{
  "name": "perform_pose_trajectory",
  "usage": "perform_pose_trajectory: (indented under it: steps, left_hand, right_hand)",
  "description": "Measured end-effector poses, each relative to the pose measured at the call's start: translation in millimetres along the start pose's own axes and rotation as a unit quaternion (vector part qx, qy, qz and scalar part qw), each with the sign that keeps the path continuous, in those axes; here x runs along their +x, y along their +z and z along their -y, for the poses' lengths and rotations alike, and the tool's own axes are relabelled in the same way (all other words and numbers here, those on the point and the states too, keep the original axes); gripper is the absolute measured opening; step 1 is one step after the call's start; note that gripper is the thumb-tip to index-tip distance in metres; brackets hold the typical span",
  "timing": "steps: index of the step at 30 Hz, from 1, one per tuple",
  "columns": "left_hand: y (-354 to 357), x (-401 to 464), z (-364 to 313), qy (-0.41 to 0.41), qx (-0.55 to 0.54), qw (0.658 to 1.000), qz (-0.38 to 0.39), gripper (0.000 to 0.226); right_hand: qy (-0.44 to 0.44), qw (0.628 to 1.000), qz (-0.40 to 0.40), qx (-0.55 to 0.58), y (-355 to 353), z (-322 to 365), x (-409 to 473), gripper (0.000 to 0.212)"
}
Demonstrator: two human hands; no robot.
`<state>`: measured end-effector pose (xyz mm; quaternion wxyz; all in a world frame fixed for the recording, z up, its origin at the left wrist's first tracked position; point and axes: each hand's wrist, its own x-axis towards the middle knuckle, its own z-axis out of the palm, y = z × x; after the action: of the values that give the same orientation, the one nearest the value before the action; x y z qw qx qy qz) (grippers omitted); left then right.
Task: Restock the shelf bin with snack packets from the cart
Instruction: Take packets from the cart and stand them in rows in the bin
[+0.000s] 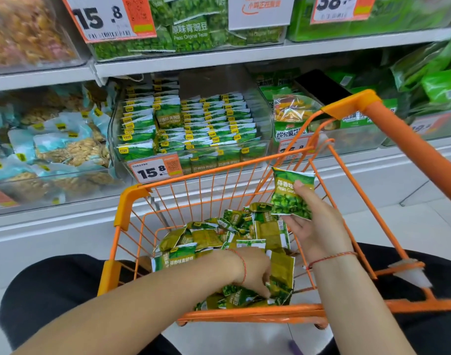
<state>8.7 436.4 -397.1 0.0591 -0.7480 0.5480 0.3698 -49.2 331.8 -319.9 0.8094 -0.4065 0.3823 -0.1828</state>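
An orange wire cart (127, 201) stands before me with several green garlic-pea snack packets (206, 239) loose in its basket. My right hand (314, 226) holds one green packet (292, 193) upright above the cart's right side. My left hand (255, 274) reaches down into the pile, fingers closing on a packet (280, 280) near the cart's front. Behind the cart, the clear shelf bin (188, 129) holds neat rows of the same green packets, with a 15.8 price tag (155, 170) on its front.
The bin to the left holds pale blue nut packets (53, 144). To the right, mixed snack bags (291, 116) fill another bin. An upper shelf (193, 58) carries more green pea bags. The cart's orange handle (411, 139) rises at the right. My dark-clothed knees flank the cart.
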Motion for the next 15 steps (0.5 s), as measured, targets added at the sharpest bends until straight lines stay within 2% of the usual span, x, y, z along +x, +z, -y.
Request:
perform_pose_trajectory:
  steps: [3, 5, 8, 11, 13, 15]
  left_hand:
    - [-5, -2, 6, 0.011, 0.007, 1.000, -0.024, 0.035]
    - [-17, -14, 21, -0.009, -0.051, 0.998, -0.046, 0.030]
    - [-39, -45, 46, -0.039, -0.185, 0.978, -0.089, 0.032]
    - [-57, -79, 62, -0.053, -0.356, 0.922, -0.141, 0.025]
    - [-68, -101, 68, -0.049, -0.468, 0.866, -0.171, 0.015]
    - [-75, -118, 68, -0.058, -0.562, 0.799, -0.207, 0.014]
  right_hand:
    - [0.008, 1.000, -0.005, -0.003, 0, 0, 0, 0.031]
    - [0.007, 1.000, -0.014, -0.003, -1, -1, 2, 0.036]
    - [0.005, 1.000, -0.014, -0.007, -2, -4, 5, 0.025]
    - [0.016, 1.000, -0.004, -0.009, -1, -6, 6, 0.022]
    - [0.017, 1.000, 0.007, -0.019, 1, -4, 4, 0.023]
    - [0.014, 0.999, 0.020, -0.021, 1, -5, 4, 0.030]
